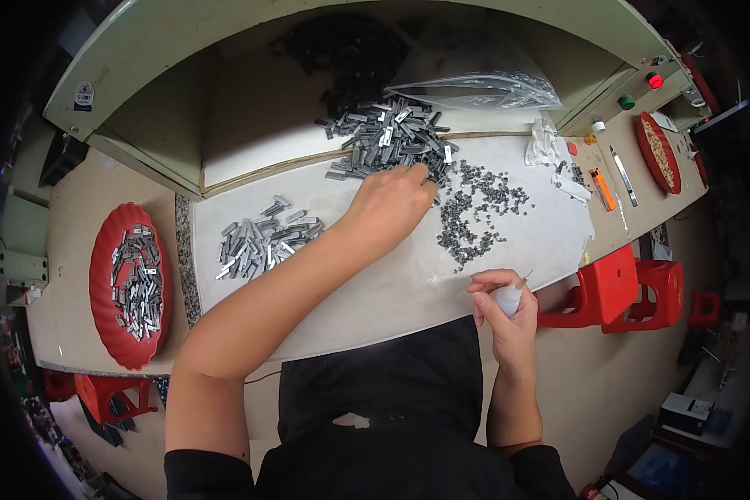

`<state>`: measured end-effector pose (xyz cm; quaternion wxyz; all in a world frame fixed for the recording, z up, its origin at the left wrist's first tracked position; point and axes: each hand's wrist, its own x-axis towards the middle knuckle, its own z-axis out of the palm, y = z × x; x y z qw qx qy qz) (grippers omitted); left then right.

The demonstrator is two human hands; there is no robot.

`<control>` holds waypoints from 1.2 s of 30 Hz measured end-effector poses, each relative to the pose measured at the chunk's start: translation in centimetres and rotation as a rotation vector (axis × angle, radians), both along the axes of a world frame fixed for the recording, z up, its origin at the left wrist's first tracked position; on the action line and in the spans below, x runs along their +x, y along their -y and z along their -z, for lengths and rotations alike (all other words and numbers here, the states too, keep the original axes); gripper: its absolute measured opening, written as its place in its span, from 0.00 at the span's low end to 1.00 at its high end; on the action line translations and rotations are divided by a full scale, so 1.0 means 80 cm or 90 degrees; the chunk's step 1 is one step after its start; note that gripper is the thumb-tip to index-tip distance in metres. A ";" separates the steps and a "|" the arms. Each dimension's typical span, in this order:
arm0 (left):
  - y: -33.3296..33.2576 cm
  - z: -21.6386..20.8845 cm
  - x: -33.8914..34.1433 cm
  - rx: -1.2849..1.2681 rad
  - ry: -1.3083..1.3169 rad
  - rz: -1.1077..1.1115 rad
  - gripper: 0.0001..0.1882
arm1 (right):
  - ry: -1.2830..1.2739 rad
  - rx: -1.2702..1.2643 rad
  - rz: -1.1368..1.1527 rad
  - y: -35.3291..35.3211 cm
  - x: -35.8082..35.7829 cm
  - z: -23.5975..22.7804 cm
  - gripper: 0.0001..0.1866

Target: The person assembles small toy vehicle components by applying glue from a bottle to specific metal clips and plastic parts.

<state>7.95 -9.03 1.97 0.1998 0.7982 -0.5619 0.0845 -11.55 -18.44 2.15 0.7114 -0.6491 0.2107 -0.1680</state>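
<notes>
My left hand [392,207] reaches across the white work surface to the near edge of a heap of small grey metal bars [400,133]. Its fingers are curled down, and whatever they pinch is hidden. Close to its right lies a scatter of tiny dark metal pieces [467,225]. Near the front edge, my right hand [512,321] is closed around a small white squeeze bottle [507,300] with a thin needle tip. A second, looser group of silver-grey bars [254,246] lies beside my left forearm.
A red scalloped tray [102,283] with similar bars stands at the left. A clear plastic bag [483,87] and a dark heap [342,54] lie inside the cabinet. Rightward are crumpled tissue [542,142], an orange tool [602,190], tweezers [623,177] and another red tray [652,154]. Red stools [596,287] stand below.
</notes>
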 end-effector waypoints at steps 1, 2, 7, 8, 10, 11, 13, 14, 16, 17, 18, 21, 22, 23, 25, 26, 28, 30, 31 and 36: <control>0.000 0.002 0.003 0.000 0.001 -0.002 0.04 | 0.001 0.000 -0.002 0.002 -0.001 0.000 0.09; -0.001 0.001 0.005 0.014 -0.001 0.013 0.04 | 0.000 -0.002 0.001 0.004 -0.004 -0.001 0.09; -0.028 -0.011 -0.021 0.070 -0.115 0.005 0.08 | -0.015 -0.011 -0.021 0.010 -0.010 0.004 0.13; -0.038 -0.011 -0.033 -0.028 -0.189 -0.008 0.10 | 0.053 -0.022 -0.015 0.007 -0.009 0.007 0.15; -0.057 -0.020 -0.055 -0.117 -0.321 -0.041 0.17 | 0.092 -0.042 -0.049 0.009 -0.009 0.007 0.19; -0.066 -0.018 -0.063 -0.115 -0.321 -0.046 0.17 | 0.091 -0.039 -0.053 0.006 -0.008 0.006 0.19; -0.082 -0.011 -0.075 -0.193 -0.530 -0.055 0.16 | 0.147 -0.002 -0.057 0.000 -0.005 0.001 0.18; -0.088 -0.014 -0.081 -0.188 -0.588 -0.083 0.12 | 0.143 -0.002 -0.057 -0.002 -0.005 -0.002 0.18; -0.096 0.000 -0.091 -0.270 -0.766 -0.091 0.11 | 0.107 -0.076 -0.061 -0.007 -0.003 -0.010 0.17; -0.099 0.005 -0.094 -0.352 -0.939 -0.101 0.09 | 0.102 -0.078 -0.059 -0.009 -0.003 -0.013 0.17; -0.102 0.007 -0.096 -0.352 -0.945 -0.098 0.09 | 0.108 -0.078 -0.050 -0.012 -0.003 -0.015 0.17; -0.107 0.011 -0.098 -0.387 -0.971 -0.117 0.07 | 0.151 -0.052 -0.015 -0.019 -0.004 -0.010 0.17; -0.109 0.013 -0.096 -0.376 -0.944 -0.107 0.08 | 0.195 -0.023 0.007 -0.021 -0.005 -0.007 0.17; -0.111 0.014 -0.096 -0.365 -0.916 -0.101 0.09 | 0.190 -0.024 0.007 -0.022 -0.004 -0.006 0.17; -0.113 0.016 -0.097 -0.372 -0.933 -0.104 0.09 | 0.223 0.001 0.038 -0.025 -0.001 -0.005 0.17; -0.113 0.018 -0.097 -0.381 -0.946 -0.101 0.09 | 0.219 -0.003 0.039 -0.027 -0.001 -0.003 0.17; -0.111 0.020 -0.099 -0.391 -0.925 -0.089 0.09 | 0.223 -0.059 0.055 -0.029 0.000 -0.002 0.18; -0.110 0.020 -0.099 -0.395 -0.898 -0.087 0.09 | 0.214 -0.110 0.049 -0.030 0.002 -0.003 0.18; -0.110 0.020 -0.099 -0.395 -0.891 -0.090 0.09 | 0.207 -0.164 0.044 -0.030 0.002 -0.004 0.18; -0.110 0.019 -0.099 -0.389 -0.873 -0.094 0.09 | 0.190 -0.227 0.033 -0.029 0.001 0.002 0.18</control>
